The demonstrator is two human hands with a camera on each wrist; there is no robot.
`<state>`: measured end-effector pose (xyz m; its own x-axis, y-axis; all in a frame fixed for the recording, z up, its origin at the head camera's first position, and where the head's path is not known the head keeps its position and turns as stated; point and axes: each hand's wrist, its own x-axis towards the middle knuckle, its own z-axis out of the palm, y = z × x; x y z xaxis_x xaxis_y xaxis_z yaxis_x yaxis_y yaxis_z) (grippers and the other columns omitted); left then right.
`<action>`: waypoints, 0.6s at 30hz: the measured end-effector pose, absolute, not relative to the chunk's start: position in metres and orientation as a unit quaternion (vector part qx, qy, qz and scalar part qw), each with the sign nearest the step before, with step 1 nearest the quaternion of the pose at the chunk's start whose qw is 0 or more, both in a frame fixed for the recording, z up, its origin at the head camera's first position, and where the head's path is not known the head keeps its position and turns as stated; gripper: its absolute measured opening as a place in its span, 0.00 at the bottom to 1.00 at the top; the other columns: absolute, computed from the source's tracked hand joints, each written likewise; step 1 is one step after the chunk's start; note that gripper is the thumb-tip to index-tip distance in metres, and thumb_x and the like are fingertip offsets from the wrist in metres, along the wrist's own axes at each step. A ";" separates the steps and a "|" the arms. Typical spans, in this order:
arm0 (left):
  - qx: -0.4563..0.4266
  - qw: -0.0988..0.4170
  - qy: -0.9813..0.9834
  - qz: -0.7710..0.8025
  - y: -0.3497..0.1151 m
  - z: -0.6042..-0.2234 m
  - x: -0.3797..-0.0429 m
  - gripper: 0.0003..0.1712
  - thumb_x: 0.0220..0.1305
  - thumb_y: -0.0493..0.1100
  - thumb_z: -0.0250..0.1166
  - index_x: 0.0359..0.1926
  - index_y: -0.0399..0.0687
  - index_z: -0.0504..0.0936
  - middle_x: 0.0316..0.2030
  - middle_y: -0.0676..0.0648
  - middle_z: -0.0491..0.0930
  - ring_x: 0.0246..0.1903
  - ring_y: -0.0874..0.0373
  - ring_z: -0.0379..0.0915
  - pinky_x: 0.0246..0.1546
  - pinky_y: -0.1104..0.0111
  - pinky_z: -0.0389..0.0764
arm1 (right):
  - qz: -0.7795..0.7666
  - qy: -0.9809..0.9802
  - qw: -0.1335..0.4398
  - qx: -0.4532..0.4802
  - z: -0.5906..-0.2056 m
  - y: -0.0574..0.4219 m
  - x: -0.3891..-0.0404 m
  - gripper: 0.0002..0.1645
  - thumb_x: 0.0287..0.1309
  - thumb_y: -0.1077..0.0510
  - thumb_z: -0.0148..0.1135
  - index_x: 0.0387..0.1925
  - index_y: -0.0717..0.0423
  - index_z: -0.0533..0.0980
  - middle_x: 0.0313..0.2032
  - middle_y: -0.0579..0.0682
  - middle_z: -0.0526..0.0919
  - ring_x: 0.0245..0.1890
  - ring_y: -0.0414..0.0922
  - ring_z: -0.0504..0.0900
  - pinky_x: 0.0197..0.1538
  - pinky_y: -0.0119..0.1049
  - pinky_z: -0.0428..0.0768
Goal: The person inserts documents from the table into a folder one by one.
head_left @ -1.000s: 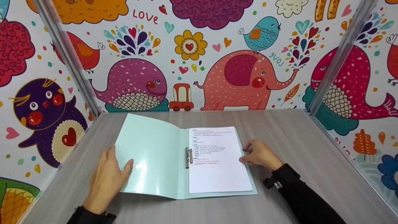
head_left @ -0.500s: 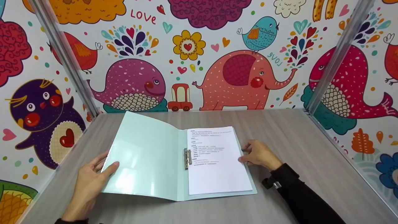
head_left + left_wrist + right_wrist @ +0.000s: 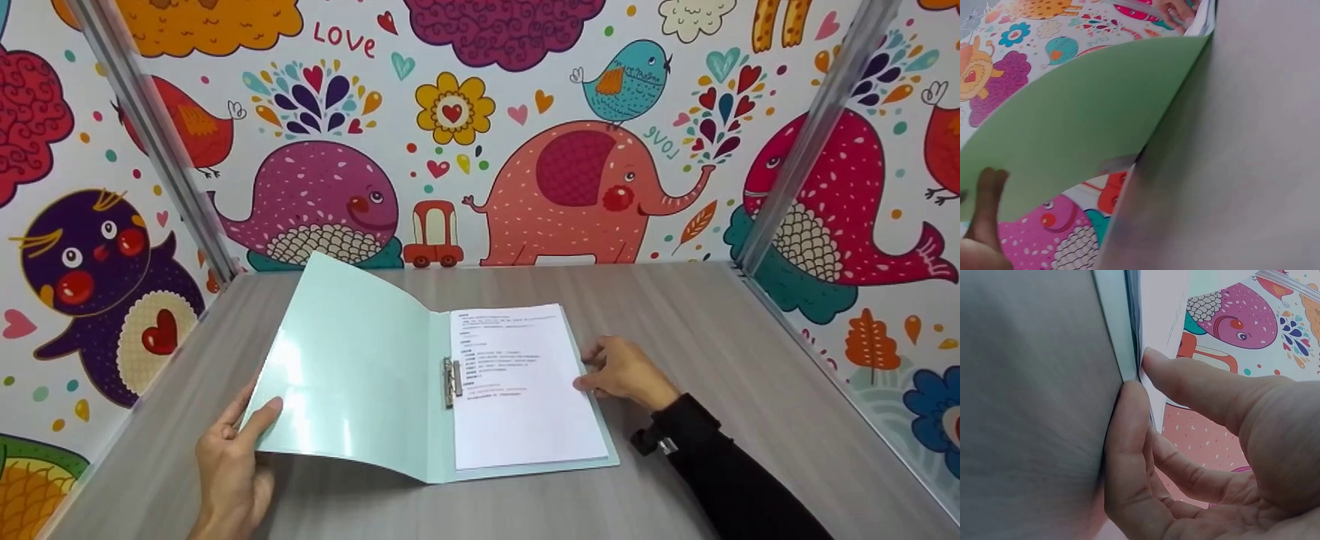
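A pale green clip folder (image 3: 352,367) lies spread on the table, its left cover raised at a slant. My left hand (image 3: 232,465) holds the cover's outer left edge, thumb on the inner face and fingers behind. In the left wrist view the cover (image 3: 1089,107) bends up off the table. White printed sheets (image 3: 532,427) lie on the right side, beside a metal clip (image 3: 450,382) near the spine. At the folder's right edge, my right hand (image 3: 626,375) pinches, thumb on the sheets' margin and index finger against the folder's rim, as the right wrist view shows.
The grey wood-grain table (image 3: 667,300) carries the folder. Behind it stands a wall (image 3: 465,90) printed with cartoon animals, and metal posts (image 3: 817,142) rise at both back corners. Printed side walls close in the left and right.
My left hand moved left and down to the cover's outer edge and took hold of it. The cover has risen higher off the table. My right hand has stayed in place.
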<state>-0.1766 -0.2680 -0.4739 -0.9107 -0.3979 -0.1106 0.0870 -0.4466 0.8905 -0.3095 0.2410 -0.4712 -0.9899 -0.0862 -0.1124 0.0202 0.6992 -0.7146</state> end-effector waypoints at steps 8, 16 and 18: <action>0.165 0.207 -0.504 -0.822 -0.247 -0.478 -0.183 0.15 0.77 0.31 0.77 0.58 0.49 0.95 0.55 0.58 0.96 0.57 0.66 0.91 0.58 0.74 0.92 | -0.394 0.917 0.062 -0.015 -0.472 0.241 -0.310 0.30 0.61 0.61 0.90 0.57 0.66 0.81 0.44 0.61 0.88 0.34 0.49 0.87 0.39 0.39 0.93; 0.131 0.187 -0.542 -0.809 -0.232 -0.487 -0.191 0.30 0.80 0.36 0.75 0.77 0.51 0.78 0.66 0.61 0.87 0.66 0.70 0.84 0.66 0.79 0.86 | -0.402 0.914 0.057 -0.018 -0.473 0.242 -0.310 0.28 0.62 0.63 0.89 0.56 0.68 0.81 0.40 0.59 0.87 0.31 0.48 0.87 0.36 0.36 0.90; 0.109 0.183 -0.560 -0.801 -0.227 -0.487 -0.191 0.32 0.82 0.36 0.73 0.80 0.52 0.74 0.69 0.60 0.85 0.70 0.69 0.81 0.70 0.78 0.84 | -0.401 0.914 0.056 -0.021 -0.473 0.242 -0.310 0.28 0.62 0.64 0.88 0.56 0.69 0.81 0.39 0.60 0.88 0.31 0.47 0.87 0.35 0.36 0.90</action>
<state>-0.1914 -0.2268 -0.4866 -0.9095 -0.4148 0.0292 0.1700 -0.3070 0.9364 -0.3102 0.2419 -0.4735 -0.9930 -0.0822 -0.0851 0.0069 0.6779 -0.7351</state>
